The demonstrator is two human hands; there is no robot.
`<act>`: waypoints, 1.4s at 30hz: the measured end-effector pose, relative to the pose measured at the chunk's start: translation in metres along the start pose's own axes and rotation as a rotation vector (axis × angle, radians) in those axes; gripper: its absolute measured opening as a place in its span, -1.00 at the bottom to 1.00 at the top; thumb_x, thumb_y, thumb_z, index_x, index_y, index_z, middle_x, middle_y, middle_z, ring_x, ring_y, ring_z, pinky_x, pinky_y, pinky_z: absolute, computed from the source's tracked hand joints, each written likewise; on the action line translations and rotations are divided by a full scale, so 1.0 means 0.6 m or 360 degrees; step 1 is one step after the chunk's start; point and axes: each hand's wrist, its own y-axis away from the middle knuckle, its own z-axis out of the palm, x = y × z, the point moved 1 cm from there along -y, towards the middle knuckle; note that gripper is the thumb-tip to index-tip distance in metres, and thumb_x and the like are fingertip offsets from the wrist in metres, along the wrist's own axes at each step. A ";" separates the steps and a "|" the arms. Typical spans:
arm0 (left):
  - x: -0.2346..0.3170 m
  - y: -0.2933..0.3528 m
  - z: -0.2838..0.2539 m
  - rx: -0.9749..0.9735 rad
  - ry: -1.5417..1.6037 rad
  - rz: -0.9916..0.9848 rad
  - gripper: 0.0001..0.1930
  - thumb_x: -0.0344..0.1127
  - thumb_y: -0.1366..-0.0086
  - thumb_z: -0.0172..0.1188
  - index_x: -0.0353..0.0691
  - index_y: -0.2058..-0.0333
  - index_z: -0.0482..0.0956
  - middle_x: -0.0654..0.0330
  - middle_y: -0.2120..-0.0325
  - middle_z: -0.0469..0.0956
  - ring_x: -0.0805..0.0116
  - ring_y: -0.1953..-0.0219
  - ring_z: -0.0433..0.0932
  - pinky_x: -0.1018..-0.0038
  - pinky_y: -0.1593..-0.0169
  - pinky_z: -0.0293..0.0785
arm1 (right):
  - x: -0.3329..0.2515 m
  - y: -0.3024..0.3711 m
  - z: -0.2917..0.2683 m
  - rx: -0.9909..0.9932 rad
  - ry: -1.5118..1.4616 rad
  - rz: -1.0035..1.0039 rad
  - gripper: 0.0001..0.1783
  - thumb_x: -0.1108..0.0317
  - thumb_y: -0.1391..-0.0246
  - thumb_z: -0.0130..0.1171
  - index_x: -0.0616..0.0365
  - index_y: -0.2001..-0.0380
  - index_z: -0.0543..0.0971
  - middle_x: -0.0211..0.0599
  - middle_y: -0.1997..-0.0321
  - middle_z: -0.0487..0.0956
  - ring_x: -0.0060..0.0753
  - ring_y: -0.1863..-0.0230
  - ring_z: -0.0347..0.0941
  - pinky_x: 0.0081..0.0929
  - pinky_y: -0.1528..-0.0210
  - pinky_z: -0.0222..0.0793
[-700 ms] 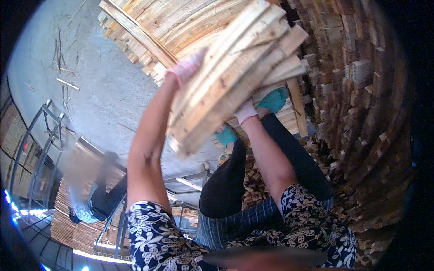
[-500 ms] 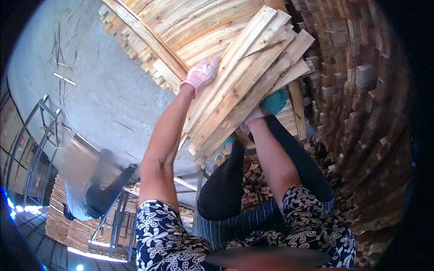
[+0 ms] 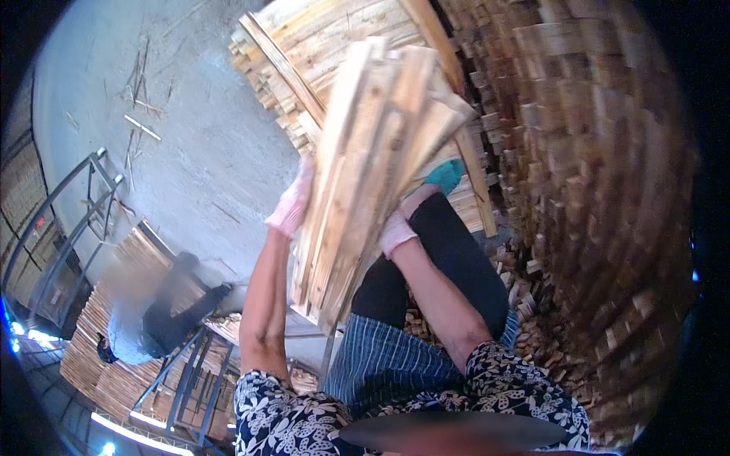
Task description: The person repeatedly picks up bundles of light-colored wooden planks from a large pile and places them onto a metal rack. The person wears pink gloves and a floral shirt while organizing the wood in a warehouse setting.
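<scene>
A thick bundle of pale wooden boards slants up and away in front of me, its far ends slightly fanned and blurred. My left hand, in a pinkish knitted glove, presses along the bundle's left side. On the right side, low down, my gloved right hand grips the boards; its fingers are partly hidden beneath them. Behind the bundle lies a large stack of boards, with a narrow wooden strip across its left part and another strip along its right.
A tall wall of stacked wood rises close on my right. Grey concrete floor with scattered splinters stretches to the left. Metal frames stand at far left. A person works at lower left. Wood offcuts lie by my legs.
The bundle has swung more upright and come nearer me, away from the stack behind. My left hand has moved down and left with it; my right hand has shifted left.
</scene>
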 end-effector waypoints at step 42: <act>0.880 0.622 1.139 -0.1588 -0.0590 0.0626 -0.67 -0.23 -0.19 0.44 -0.30 0.12 0.71 0.01 0.15 0.70 0.26 0.18 0.70 0.36 0.12 0.69 | -0.808 1.066 -0.457 0.0504 0.0599 -0.2376 -0.41 0.04 -0.21 0.21 0.09 -0.22 0.47 -0.07 0.21 0.64 -0.30 0.30 0.57 -0.31 0.24 0.47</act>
